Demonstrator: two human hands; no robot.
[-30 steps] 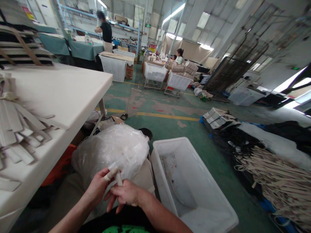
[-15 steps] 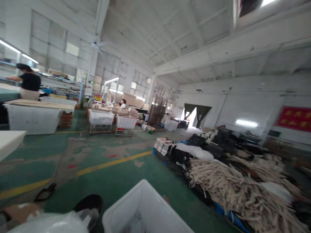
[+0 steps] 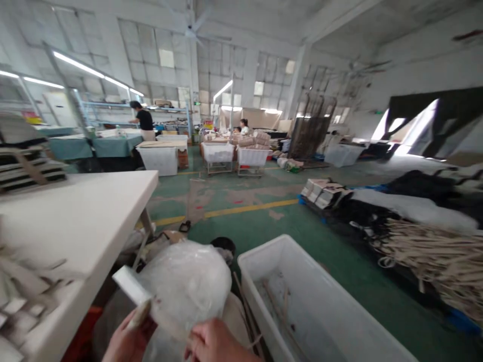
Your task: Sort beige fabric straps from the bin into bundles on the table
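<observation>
Low in the view, my left hand (image 3: 130, 337) is closed on a pale strip (image 3: 171, 326), its thumb wrapped in something beige. A flat white end (image 3: 131, 284) sticks up past that thumb; whether it belongs to the same strip I cannot tell. The strip runs across to my right hand (image 3: 217, 342), whose fingers pinch it. Behind and below both hands bulges a large clear plastic bag (image 3: 188, 276). Just right of my right hand stands a white plastic bin (image 3: 339, 296) with a few thin strips on its bottom.
A white table (image 3: 86, 206) with scraps (image 3: 22, 286) on it stands at left. To the right lies a heap of beige strips (image 3: 433, 256) by black bundles. Beyond the green floor (image 3: 241, 221) are wheeled white carts (image 3: 219, 152) and a person in black (image 3: 144, 120).
The view has swung left and down. Both my hands, the strip and more of the white table have come into view, and more of the bin's inside shows.
</observation>
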